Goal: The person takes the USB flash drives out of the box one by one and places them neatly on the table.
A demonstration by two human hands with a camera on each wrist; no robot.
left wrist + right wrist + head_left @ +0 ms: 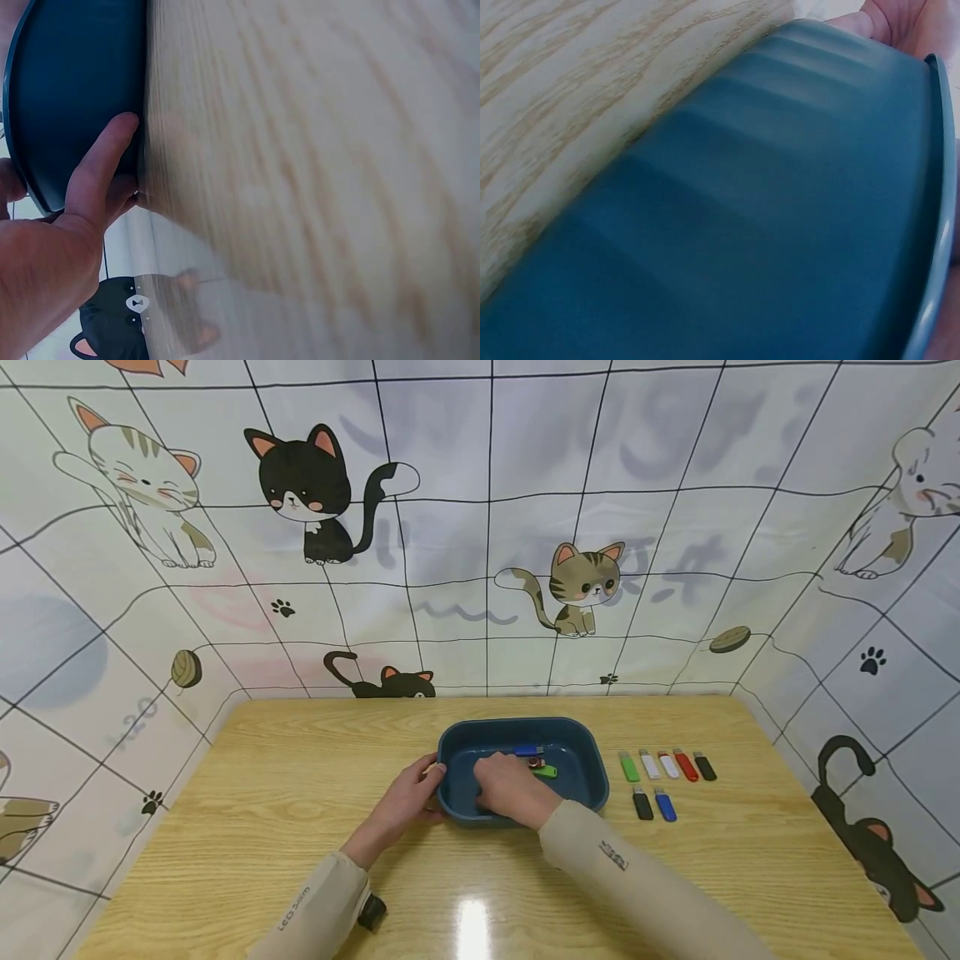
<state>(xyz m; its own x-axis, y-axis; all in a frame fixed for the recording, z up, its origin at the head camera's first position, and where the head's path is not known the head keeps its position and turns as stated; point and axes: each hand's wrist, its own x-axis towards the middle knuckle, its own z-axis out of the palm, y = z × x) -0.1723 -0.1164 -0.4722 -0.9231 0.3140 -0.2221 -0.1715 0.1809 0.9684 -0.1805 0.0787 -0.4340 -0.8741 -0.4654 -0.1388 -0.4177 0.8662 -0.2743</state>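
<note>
A dark blue plastic bin (pixel 581 777) stands on the wooden table. My left hand (pixel 405 795) grips its left end, thumb at the rim and fingers against the outer wall, as the left wrist view also shows. My right hand (pixel 513 787) reaches down inside the bin, its fingertips hidden behind the hand; I cannot tell whether they hold anything. Beside it on the bin floor lie a blue USB stick (pixel 528 750), a green USB stick (pixel 547 771) and a small dark reddish one (pixel 536 762). The right wrist view is mostly filled by the bin's outer wall (pixel 765 187).
Right of the bin, several USB sticks lie in two rows. The back row holds green (pixel 628 766), white, red (pixel 686 765) and black ones; in front are a black (pixel 642 803) and a blue one (pixel 665 805). A cat-print cloth (pixel 450 610) surrounds the table.
</note>
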